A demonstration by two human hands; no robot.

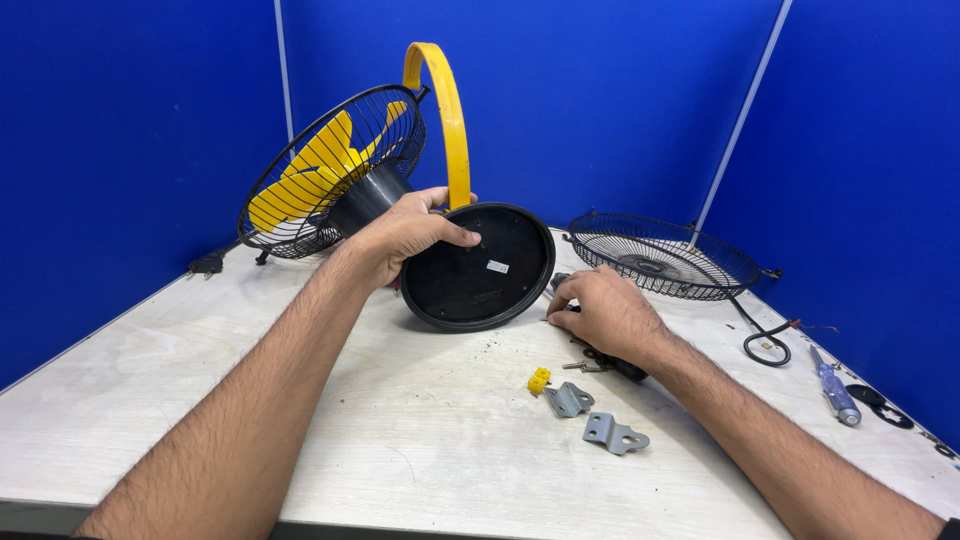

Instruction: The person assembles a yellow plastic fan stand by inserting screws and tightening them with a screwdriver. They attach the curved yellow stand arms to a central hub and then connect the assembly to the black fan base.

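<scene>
The person has the small fan tipped on its side. Their left hand is gripping the round black base, fingers curled over its rim and thumb flat on the underside, with the yellow stand arm at 12 o'clock from it. The right hand rests at 3 o'clock of the base, fingertips pinched on something small — can't tell what. Looks like mid-disassembly; the next move calls for a steady base. The loose grille and two grey brackets lie nearby.

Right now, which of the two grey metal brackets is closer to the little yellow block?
The upper-left bracket, lying right beside the yellow block. The other bracket sits lower right, nearer the table's front edge.
</scene>
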